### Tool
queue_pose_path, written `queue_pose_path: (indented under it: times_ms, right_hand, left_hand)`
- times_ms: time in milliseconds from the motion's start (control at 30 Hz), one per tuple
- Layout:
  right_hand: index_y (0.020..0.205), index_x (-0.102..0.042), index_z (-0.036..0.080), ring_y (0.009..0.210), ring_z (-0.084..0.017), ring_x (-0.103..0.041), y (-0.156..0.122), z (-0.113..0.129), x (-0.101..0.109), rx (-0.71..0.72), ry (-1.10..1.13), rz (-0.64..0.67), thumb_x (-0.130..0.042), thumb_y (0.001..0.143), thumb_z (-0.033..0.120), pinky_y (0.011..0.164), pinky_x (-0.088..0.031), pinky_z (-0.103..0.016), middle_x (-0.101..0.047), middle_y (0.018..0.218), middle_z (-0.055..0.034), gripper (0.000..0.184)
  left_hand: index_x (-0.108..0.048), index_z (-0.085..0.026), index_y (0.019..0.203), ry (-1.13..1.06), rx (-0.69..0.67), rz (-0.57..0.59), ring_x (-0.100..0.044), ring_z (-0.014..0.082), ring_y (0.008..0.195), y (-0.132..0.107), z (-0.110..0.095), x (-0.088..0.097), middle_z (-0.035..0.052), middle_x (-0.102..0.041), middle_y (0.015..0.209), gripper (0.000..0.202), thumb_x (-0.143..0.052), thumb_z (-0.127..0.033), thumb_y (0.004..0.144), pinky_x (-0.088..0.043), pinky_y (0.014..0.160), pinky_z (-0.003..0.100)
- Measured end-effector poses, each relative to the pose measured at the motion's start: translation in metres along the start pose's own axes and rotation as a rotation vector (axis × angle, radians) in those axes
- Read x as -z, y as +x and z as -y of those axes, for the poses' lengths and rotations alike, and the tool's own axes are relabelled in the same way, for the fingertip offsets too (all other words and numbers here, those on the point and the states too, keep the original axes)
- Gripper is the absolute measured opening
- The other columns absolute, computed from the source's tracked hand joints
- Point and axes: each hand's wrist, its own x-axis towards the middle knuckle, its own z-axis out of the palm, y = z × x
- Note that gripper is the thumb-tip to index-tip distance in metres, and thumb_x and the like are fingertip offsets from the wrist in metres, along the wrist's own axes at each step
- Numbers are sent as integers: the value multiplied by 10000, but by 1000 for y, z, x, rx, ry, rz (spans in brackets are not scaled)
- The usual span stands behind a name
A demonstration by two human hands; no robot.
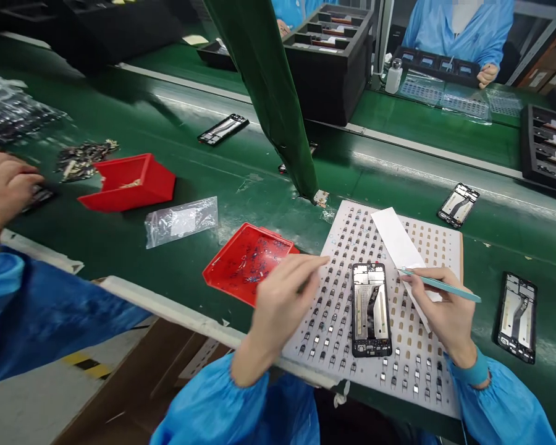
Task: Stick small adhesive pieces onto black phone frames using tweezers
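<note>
A phone frame (371, 312) with a dark ribbon cable lies on a white perforated board (410, 389) that holds rows of small metal parts. My left hand (280, 303) hovers over the board's left side, thumb apart from the outstretched fingers, nothing visible in it. Teal tweezers (445, 286) are gripped in my right hand (449, 315), to the right of the phone frame. Their tips are near a white paper strip (396, 238) that slants across the board and runs partly under my right hand.
Red bins (243, 262) (160, 179) and a plastic bag (181, 221) sit left. More phone frames (518, 316) (458, 204) lie right. A green-wrapped post (278, 111) rises beyond the board. A co-worker's hand (2, 191) is at far left; another person (461, 34) sits opposite.
</note>
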Motion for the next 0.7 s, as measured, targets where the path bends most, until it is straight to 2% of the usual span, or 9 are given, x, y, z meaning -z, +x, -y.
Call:
queue_pose_path:
  times_ms: [100, 167, 233, 333, 400, 467, 567, 633, 700]
  right_hand:
    - [1087, -798, 257, 942, -256, -846, -14, -7, 23, -16, -13, -73, -789, 973, 165, 781, -744, -380, -839, 995, -43, 147]
    - [1100, -798, 246, 943, -267, -848, -23, -13, 33, -40, -6, -97, -795, 973, 176, 766, -752, -392, -837, 990, -52, 145]
    - [1113, -795, 237, 948, -276, -850, -30, -18, 37, -59, 5, -111, -793, 978, 186, 761, -758, -401, -839, 983, -58, 144]
    - [1111, -795, 233, 950, -276, -849, -36, -24, 38, -66, 16, -129, -787, 984, 193, 757, -762, -400, -839, 989, -63, 133]
    - [1096, -796, 237, 953, -272, -847, -38, -27, 38, -71, 20, -143, -787, 985, 199, 759, -762, -395, -838, 1001, -62, 118]
    - [1090, -794, 244, 946, -266, -849, -39, -30, 38, -74, 37, -158, -781, 990, 206, 753, -762, -383, -836, 1002, -58, 108]
    - [1102, -792, 252, 940, -261, -853, -42, -35, 40, -67, 48, -174, -772, 998, 221, 744, -765, -360, -838, 994, -53, 111]
    - [1117, -791, 256, 953, -260, -855, -45, -39, 42, -65, 24, -173, -766, 1004, 239, 766, -766, -353, -844, 1011, -53, 118]
    - [1131, -785, 265, 956, -257, -858, -49, -43, 43, -63, -3, -156, -757, 1013, 268, 789, -766, -348, -852, 1022, -47, 121]
  left_hand:
    - [-774, -238, 1105, 375, 11, -115, -743, 228, 920, -7, 18, 39, 23, -815, 1014, 163, -619, -209, 1066, -596, 873, 377]
    - [-776, -225, 986, 560, 68, -97, -700, 261, 819, -7, 35, 55, 34, -781, 855, 199, -663, -372, 1058, -547, 718, 374]
    - [-768, -222, 963, 654, 96, -21, -665, 277, 798, -6, 49, 62, 51, -753, 830, 304, -622, -467, 1068, -493, 655, 368]
    - [-750, -222, 946, 671, 67, 10, -636, 267, 838, -4, 53, 60, 75, -742, 913, 335, -523, -404, 1110, -487, 712, 373]
    - [-687, -228, 778, 659, 40, -42, -598, 249, 778, -7, 41, 52, 61, -690, 789, 403, -526, -383, 1113, -469, 710, 371]
    - [-688, -230, 783, 620, 46, -59, -599, 245, 773, -14, 17, 39, 53, -678, 768, 404, -525, -388, 1117, -476, 724, 372]
    - [-692, -232, 1346, 480, 163, 72, -679, 277, 1040, -29, -34, 2, 101, -719, 1196, 367, -550, -458, 1094, -556, 847, 384]
    - [-500, -244, 1594, 375, 275, 246, -671, 310, 1167, -38, -67, -31, 136, -637, 1378, 678, -649, -557, 1012, -595, 858, 390]
    - [-353, -224, 1691, 339, 413, 375, -621, 371, 1298, -41, -92, -63, 176, -558, 1478, 937, -755, -577, 922, -601, 960, 446]
